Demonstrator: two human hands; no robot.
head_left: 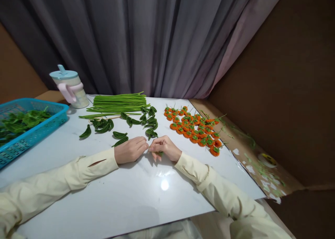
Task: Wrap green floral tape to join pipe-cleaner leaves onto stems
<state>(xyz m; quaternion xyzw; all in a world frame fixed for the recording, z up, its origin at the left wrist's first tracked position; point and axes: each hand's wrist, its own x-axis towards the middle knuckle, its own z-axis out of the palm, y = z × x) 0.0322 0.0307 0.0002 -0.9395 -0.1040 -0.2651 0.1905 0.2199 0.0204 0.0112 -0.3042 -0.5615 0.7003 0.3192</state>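
Note:
My left hand (pixel 131 150) is closed, its fingertips curled in a pinch just left of the table's middle. Meeting it there, my right hand (pixel 166 148) pinches with thumb and forefinger while its other fingers curl below. Something thin and small seems to lie between the two sets of fingertips, too small to name; a bit of green shows under the right hand. Just beyond the hands lie dark green fuzzy leaves (pixel 151 133) in loose groups. Two more fuzzy leaves (pixel 120 138) rest beside my left hand.
Green stems (pixel 119 103) lie bundled at the back. Many orange flower heads (pixel 193 138) cover the right side. A blue basket (pixel 34 137) of green leaves stands left, near a lidded cup (pixel 70 89). A tape roll (pixel 267 160) and scraps lie on cardboard at right.

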